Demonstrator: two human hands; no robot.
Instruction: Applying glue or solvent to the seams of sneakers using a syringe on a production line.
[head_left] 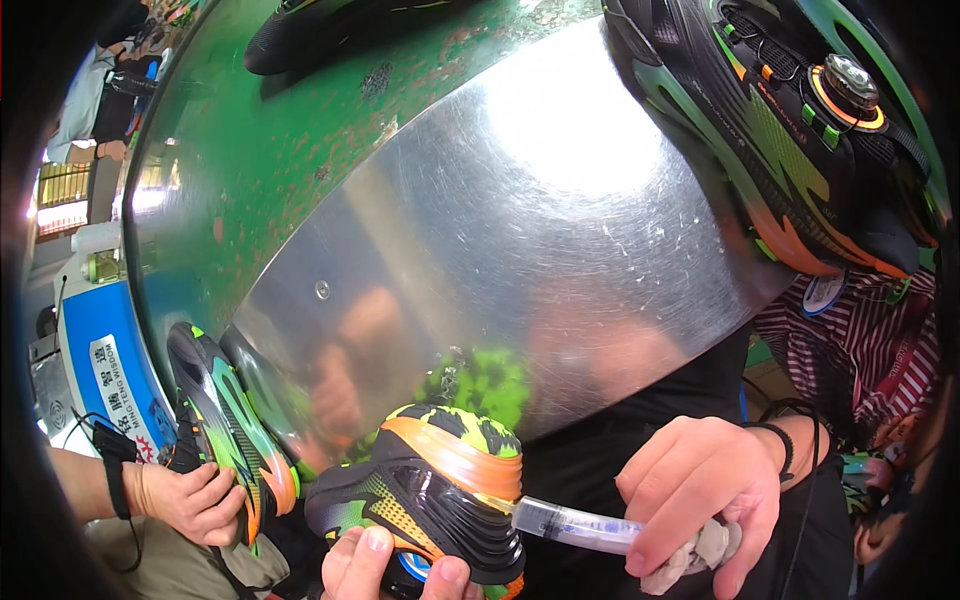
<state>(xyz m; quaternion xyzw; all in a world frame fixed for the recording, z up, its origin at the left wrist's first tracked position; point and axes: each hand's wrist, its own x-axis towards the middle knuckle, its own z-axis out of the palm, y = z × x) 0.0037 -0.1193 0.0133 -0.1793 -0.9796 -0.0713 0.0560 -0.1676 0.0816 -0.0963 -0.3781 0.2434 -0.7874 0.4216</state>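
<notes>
Close to the lower edge, my left hand [362,566] grips a black sneaker [420,490] with orange, yellow and green patches; its fingertips show along the lower side of the shoe. In my right hand [705,490] is a clear syringe [578,526] with blue markings. The syringe's thin tip meets the sneaker beside the orange band and the black ridged part. A crumpled whitish wad [692,560], tissue or cloth, is tucked under my right fingers. The palm of my left hand is out of view.
A shiny metal plate [420,260] lies on the worn green table [250,185]. More sneakers stand at the top [320,35] and upper right [770,140]. At left a co-worker's hand [200,505] holds another sneaker [225,425]. Someone in a striped garment [860,335] is at right.
</notes>
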